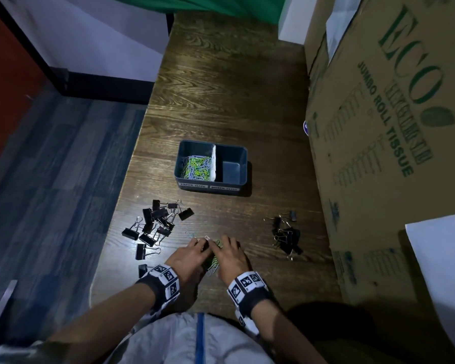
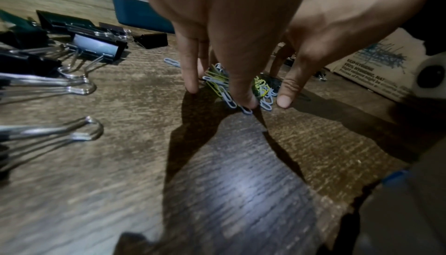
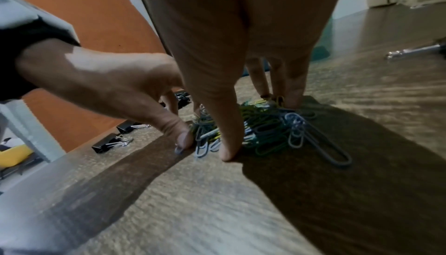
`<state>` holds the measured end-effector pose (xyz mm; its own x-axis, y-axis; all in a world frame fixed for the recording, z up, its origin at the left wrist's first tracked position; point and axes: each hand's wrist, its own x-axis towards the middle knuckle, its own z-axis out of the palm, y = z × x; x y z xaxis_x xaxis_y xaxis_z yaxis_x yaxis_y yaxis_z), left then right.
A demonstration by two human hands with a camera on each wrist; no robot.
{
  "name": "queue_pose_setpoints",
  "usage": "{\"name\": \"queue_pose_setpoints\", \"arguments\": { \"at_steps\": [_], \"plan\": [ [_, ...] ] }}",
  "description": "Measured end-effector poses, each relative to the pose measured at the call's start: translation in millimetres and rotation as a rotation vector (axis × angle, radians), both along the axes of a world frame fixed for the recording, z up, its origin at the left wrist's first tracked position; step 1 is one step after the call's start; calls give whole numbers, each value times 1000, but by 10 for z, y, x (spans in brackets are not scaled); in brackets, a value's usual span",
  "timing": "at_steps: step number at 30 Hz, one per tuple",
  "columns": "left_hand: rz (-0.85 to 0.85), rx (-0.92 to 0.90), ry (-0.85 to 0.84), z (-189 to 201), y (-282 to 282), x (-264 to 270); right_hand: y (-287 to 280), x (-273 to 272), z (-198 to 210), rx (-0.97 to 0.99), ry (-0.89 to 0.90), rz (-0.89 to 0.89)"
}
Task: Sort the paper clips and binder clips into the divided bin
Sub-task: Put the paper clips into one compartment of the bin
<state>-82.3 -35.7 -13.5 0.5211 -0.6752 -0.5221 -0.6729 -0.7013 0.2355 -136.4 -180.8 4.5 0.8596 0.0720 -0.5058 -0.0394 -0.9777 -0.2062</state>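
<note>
Both hands corral paper clip pile [image 1: 213,254] on table [image 1: 234,101], near side of bin [image 1: 212,191]: left hand [image 1: 188,254] and right hand [image 1: 231,254] flank it, fingers straight, tips down around heap, nothing lifted; binder clips [image 1: 156,224] lie left of pile

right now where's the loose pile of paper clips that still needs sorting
In the head view the loose paper clips lie on the table's near edge, cupped between the left hand and right hand, in front of the divided bin.
</note>
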Motion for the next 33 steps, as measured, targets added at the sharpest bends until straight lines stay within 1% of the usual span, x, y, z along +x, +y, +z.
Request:
{"name": "queue_pose_setpoints", "arguments": {
  "at_steps": [5, 9, 11, 15, 17, 20, 23, 26, 30, 33],
  "plan": [
    [43, -94, -1, -71, 79, 12, -35, -39, -64, 86, -96, -102],
    [88, -123, -12, -47, 113, 11, -127, 14, 9, 91, -87, -110],
    [140, -153, -8, -70, 144, 13, -180, 46, 66, 98, -63, -137],
    [295, -210, 57, -185, 218, 18, -235, 77, 54, 147, -61, -226],
    [360, -257, 54, -153, 227, 27, -249, 99, 78, 176, -49, -263],
    [395, -331, 28, -80, 248, 52, -276, 133, 121, 178, -38, -317],
    [416, -439, 13, 18, 267, 85, -296, 152, 145, 192, -24, -384],
    [439, -510, -23, 173, 289, 138, -305, 155, 191, 207, -53, -423],
    [460, -592, -43, 518, 274, 284, -321, 114, 218, 246, -121, -469],
    [496, -646, -108, 847, 213, 530, -327, 90, 248, 281, -113, -489]
  ]
}}
